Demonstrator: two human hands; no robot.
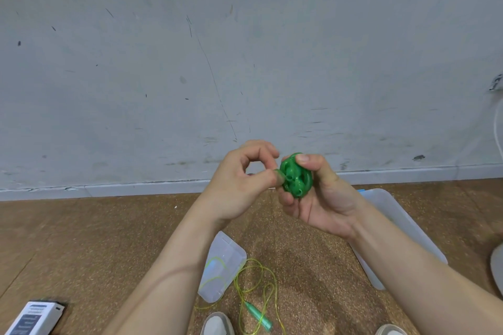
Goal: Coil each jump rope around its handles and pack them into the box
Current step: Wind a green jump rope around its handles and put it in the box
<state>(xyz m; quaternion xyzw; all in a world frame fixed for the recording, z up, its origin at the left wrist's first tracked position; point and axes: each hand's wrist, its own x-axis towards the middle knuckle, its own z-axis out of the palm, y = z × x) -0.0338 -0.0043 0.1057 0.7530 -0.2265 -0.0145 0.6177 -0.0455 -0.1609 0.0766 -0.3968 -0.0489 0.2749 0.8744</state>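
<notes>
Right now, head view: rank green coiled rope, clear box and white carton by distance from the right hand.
1. Green coiled rope: held in the right hand.
2. Clear box: floor, right, beside that forearm.
3. White carton: floor, far lower left.

**Bare, well-worn indoor room**

A grey-white wall [245,48], scuffed and scratched all over, meets a plain baseboard [109,189] above a speckled brown floor [81,239], possibly cork, though the blur leaves that unsure. A white cable [496,127] runs down the wall's right edge. A clear plastic box [381,198] and a small printed carton [35,317] sit directly on the floor.
</notes>
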